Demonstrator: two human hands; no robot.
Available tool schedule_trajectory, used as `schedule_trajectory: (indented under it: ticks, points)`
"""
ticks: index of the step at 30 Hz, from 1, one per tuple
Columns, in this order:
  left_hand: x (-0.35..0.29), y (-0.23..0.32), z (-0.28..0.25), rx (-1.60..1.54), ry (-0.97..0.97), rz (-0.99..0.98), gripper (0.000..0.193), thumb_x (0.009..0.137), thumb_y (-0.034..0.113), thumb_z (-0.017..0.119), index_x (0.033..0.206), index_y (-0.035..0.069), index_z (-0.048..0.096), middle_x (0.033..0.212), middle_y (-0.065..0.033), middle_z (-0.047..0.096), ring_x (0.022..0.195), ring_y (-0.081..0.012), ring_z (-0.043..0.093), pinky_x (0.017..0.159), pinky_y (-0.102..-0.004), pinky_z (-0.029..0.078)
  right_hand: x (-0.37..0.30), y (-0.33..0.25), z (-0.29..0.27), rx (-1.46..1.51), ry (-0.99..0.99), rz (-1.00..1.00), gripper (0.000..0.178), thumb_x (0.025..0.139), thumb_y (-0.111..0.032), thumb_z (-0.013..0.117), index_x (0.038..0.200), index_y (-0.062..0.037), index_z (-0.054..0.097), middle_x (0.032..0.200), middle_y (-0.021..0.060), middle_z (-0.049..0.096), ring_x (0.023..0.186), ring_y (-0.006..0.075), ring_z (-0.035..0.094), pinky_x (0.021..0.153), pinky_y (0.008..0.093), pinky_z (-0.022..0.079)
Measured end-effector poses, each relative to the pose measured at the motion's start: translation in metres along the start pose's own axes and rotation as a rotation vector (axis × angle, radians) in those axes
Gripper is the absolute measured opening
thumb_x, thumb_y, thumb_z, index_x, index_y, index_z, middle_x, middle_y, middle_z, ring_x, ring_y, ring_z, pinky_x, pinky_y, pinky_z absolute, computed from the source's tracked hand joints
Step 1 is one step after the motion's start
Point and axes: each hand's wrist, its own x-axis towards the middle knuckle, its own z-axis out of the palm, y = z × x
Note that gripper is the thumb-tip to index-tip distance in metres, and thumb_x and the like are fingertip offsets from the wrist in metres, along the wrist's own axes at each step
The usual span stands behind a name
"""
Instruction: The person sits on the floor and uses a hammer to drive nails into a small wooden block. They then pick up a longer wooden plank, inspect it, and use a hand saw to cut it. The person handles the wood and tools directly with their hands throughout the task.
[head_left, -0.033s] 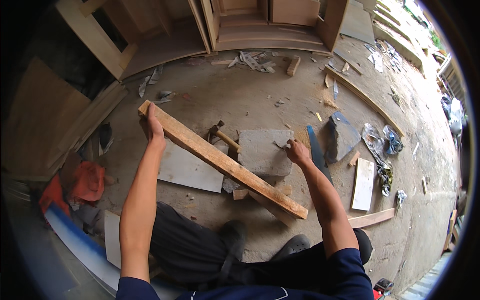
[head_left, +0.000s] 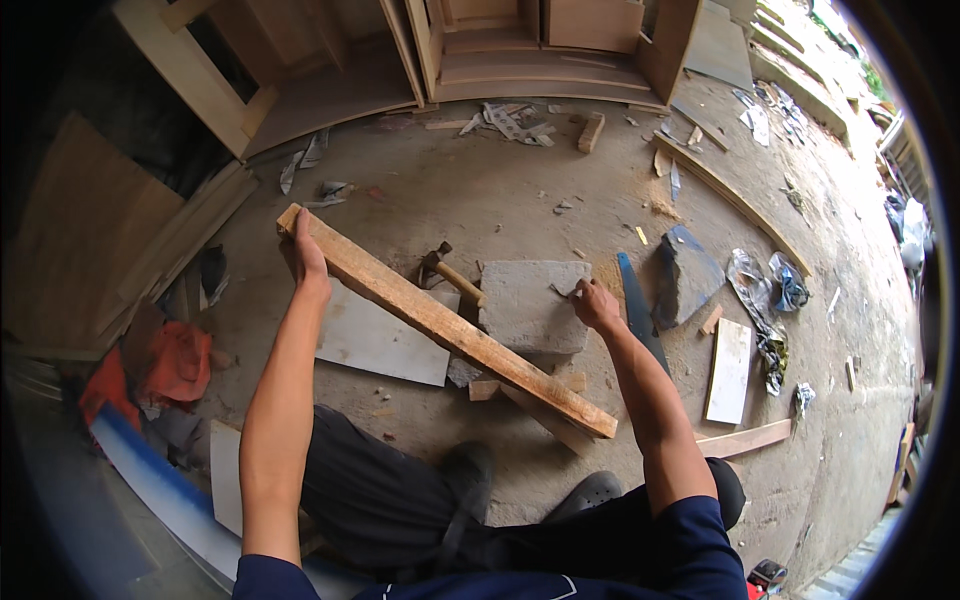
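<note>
My left hand (head_left: 308, 255) is wrapped round the upper left end of a long wooden beam (head_left: 440, 315). The beam slopes down to the right, and its lower end lies above another wood piece (head_left: 545, 420) near my feet. Over the right side of a grey concrete block (head_left: 525, 300), my right hand (head_left: 597, 304) is closed in a pinch. A thin, dark, nail-like piece (head_left: 560, 291) shows at its fingertips. A hammer (head_left: 450, 275) with a wooden handle lies between the beam and the block, its handle end against the block.
Right of the block lie a blue saw blade (head_left: 638, 305), a blue-grey stone chunk (head_left: 685, 275) and a white board (head_left: 728, 370). A pale flat panel (head_left: 375, 335) lies beneath the beam. Wooden cabinets (head_left: 550, 75) stand along the far side. Orange cloth (head_left: 175, 365) is heaped at left.
</note>
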Motion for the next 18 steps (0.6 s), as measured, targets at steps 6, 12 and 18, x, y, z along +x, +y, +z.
schedule_trajectory:
  ticks: [6, 12, 18]
  points:
    - [0.023, -0.041, -0.017, 0.007, 0.013, -0.140, 0.075, 0.081, 0.054, 0.063, 0.131, -0.001, 0.047, 0.129, -0.0126, 0.052, 0.115, -0.0230, 0.052, 0.096, -0.0355, 0.040, 0.003, 0.007, 0.023, -0.192, 0.156, -0.252, 0.020, 0.087, -0.016, 0.052, 0.102, -0.0037, 0.055, 0.099, 0.0158, 0.059, 0.101, 0.0341, 0.059, 0.078, 0.0434, 0.052]
    - [0.049, -0.091, -0.039, -0.095, 0.001, -0.232, 0.074, 0.083, 0.055, 0.059, 0.135, 0.004, 0.046, 0.133, -0.0088, 0.049, 0.120, -0.0214, 0.047, 0.101, -0.0341, 0.035, 0.005, -0.013, 0.029, -0.223, 0.046, -0.251, 0.017, 0.088, -0.013, 0.048, 0.100, -0.0019, 0.052, 0.095, 0.0214, 0.063, 0.091, 0.0394, 0.062, 0.073, 0.0474, 0.051]
    - [0.045, -0.098, -0.030, -0.168, -0.029, -0.298, 0.075, 0.085, 0.055, 0.057, 0.139, 0.005, 0.042, 0.136, -0.0082, 0.048, 0.122, -0.0209, 0.046, 0.102, -0.0331, 0.034, 0.031, -0.112, 0.040, -0.021, -0.098, -0.246, 0.022, 0.091, -0.020, 0.044, 0.092, -0.0022, 0.055, 0.084, 0.0267, 0.065, 0.079, 0.0457, 0.063, 0.068, 0.0531, 0.050]
